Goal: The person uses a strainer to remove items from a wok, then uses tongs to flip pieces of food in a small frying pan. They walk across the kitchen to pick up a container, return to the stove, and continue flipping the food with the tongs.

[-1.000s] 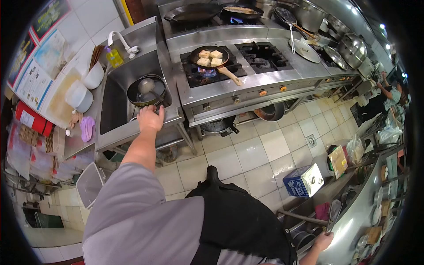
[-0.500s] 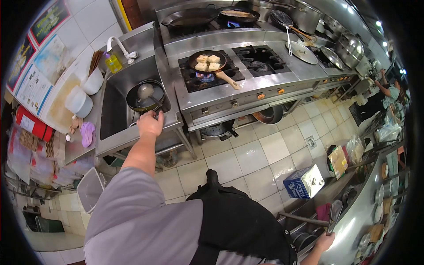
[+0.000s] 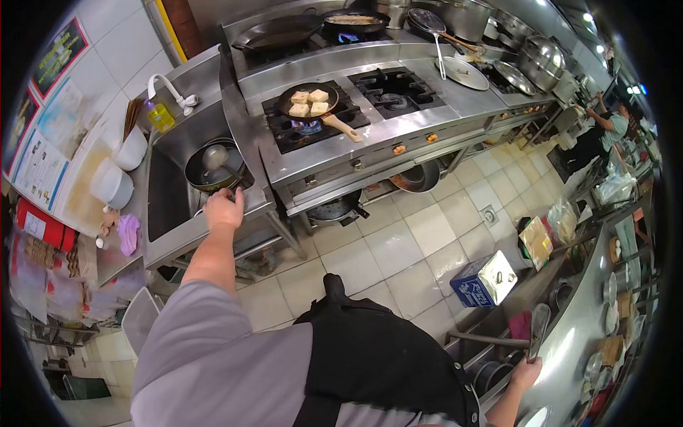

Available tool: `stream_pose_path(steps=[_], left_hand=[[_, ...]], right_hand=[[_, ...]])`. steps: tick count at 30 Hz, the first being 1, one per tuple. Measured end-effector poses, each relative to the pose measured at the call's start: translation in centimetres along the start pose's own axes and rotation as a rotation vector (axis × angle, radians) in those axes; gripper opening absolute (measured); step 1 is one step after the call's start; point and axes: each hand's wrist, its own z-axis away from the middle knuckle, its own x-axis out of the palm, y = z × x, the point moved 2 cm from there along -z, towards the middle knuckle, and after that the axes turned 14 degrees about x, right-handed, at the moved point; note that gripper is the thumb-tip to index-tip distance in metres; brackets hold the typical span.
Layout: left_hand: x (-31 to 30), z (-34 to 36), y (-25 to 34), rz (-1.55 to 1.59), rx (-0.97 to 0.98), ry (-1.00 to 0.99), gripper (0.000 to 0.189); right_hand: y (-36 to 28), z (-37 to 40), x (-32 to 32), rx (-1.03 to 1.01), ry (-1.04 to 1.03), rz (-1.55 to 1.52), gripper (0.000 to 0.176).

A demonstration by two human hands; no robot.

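Note:
My left hand (image 3: 223,209) is at the front rim of the steel sink (image 3: 165,206), its fingers curled down at the near side of a dark pan (image 3: 203,183). What those fingers grip is hidden, and I cannot tell what it is. A metal ladle (image 3: 215,158) lies in the pan, its handle slanting toward my hand. Far off at the lower right, my right hand (image 3: 526,373) is closed around what look like metal tongs (image 3: 541,324) with broad ends, held up beside a steel counter (image 3: 563,356).
On a lit burner, a frying pan (image 3: 331,114) holds several pale browned blocks (image 3: 309,104). Its wooden handle (image 3: 343,129) points out over the stove front. A blue tin (image 3: 473,288) stands on the tiled floor (image 3: 398,249). Another person (image 3: 608,128) is at the far right.
The whole view has shifted, so the sink and stove sit farther left. My left hand keeps its place by the pan, and my right hand still holds the tongs.

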Motion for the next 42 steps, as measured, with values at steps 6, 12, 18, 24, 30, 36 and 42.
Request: stream_pose_path(steps=[6,12,18,24,30,36,42], left_hand=[[0.0,0.0,-0.1,-0.020,0.003,-0.006,0.048],[-0.3,0.1,0.5,-0.017,-0.005,0.001,0.047],[-0.3,0.2,0.2,-0.013,-0.007,-0.003,0.047],[0.2,-0.2,-0.2,0.009,-0.020,-0.019,0.050],[0.0,-0.2,0.1,-0.014,-0.009,-0.047,0.050],[-0.3,-0.1,0.3,-0.018,-0.013,-0.058,0.050],[-0.2,0.1,0.0,0.019,-0.019,-0.014,0.047]], right_hand=[[-0.5,0.2,-0.3,0.029,0.006,-0.011,0.027],[-0.4,0.2,-0.1,0.028,0.022,0.010,0.026],[-0.2,-0.1,-0.3,0.057,-0.046,0.061,0.028],[-0.2,0.1,-0.1,0.049,-0.005,0.020,0.027],[-1.0,0.7,-1.3,0.051,0.002,0.022,0.025],[0.0,0.1,0.1,0.060,0.011,0.010,0.027],[1.3,-0.5,1.4,-0.009,0.058,-0.035,0.031]])
